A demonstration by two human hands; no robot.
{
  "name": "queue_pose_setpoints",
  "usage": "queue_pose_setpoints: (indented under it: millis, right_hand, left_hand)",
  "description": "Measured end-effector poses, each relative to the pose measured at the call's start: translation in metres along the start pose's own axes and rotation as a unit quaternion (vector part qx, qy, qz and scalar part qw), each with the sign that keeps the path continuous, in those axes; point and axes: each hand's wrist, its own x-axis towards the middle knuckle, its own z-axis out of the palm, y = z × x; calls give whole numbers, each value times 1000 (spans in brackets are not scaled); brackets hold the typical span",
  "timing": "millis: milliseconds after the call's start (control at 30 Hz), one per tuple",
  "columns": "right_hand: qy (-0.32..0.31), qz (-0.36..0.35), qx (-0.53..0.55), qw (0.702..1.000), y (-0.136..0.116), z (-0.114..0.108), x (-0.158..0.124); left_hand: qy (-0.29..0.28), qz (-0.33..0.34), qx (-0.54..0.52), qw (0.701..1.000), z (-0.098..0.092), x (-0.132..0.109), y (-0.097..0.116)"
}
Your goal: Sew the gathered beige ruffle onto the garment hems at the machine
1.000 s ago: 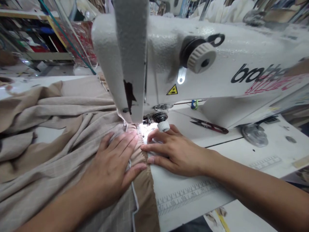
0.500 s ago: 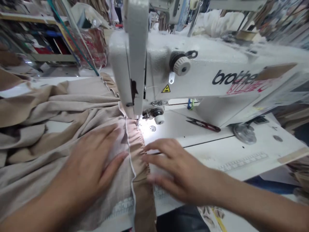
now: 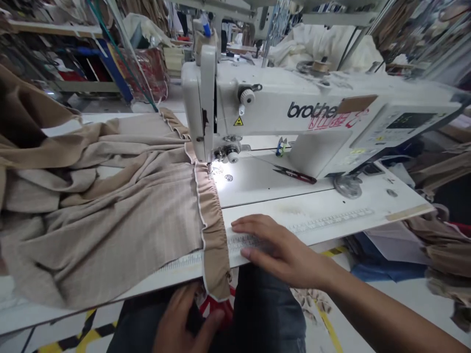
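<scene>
Beige fabric [image 3: 147, 220] with a gathered ruffle strip [image 3: 213, 235] edged in white lies on the table, and the strip's upper part runs under the sewing machine's needle and presser foot [image 3: 210, 169]. My right hand [image 3: 279, 250] rests on the table just right of the ruffle, fingers stretched out over the printed ruler marks, holding nothing. Low at the table's front edge is my left hand [image 3: 187, 318], below the hanging end of the ruffle. Its thumb and fingers are apart with nothing seen between them; some fingertips are in shadow.
A white brother sewing machine [image 3: 272, 98] stands over the table. Dark red thread snips [image 3: 294, 174] lie under its arm, near a small blue-and-green item [image 3: 281, 147]. A clear round dish [image 3: 348, 186] sits farther right. Brown fabric [image 3: 437, 245] is piled beyond the table's right end.
My left hand has left the fabric beside the needle and dropped to the table's front edge. My right hand has come off the ruffle onto the table. The view has shifted.
</scene>
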Motion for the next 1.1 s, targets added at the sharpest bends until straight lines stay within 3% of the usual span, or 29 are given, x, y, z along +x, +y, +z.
queue_pose_setpoints:
  millis: [67, 100, 167, 333, 400, 500, 667, 833, 1000, 1100]
  right_hand:
    - [15, 12, -1, 1000, 2, 1, -1]
    - [18, 18, -3, 1000, 2, 0, 0]
    - [21, 26, -14, 999, 3, -1, 6]
    - [10, 8, -97, 995, 4, 1, 45]
    - [-15, 16, -145, 989, 5, 8, 65]
    - [-66, 30, -209, 975, 9, 18, 77]
    - [-111, -10, -185, 976, 11, 9, 43]
    - [-34, -40, -112, 992, 14, -12, 49]
    - [-99, -53, -144, 983, 29, -14, 70]
    - [-88, -51, -138, 985, 34, -19, 63]
  left_hand:
    - [-34, -162, -141, 976, 27, -1, 5]
    - [-57, -209, -212, 953, 34, 3, 9]
    - [-100, -241, -302, 917, 32, 11, 22]
    - [-95, -212, -322, 918, -19, 17, 51]
    - [-86, -205, -316, 922, -28, 18, 57]
    - [-115, -221, -287, 925, -17, 18, 59]
    - [-143, -220, -237, 935, 14, 17, 61]
    - [-141, -113, -222, 958, 5, 29, 75]
    - [-171, -146, -194, 955, 4, 35, 86]
    - [-171, -176, -192, 950, 12, 30, 86]
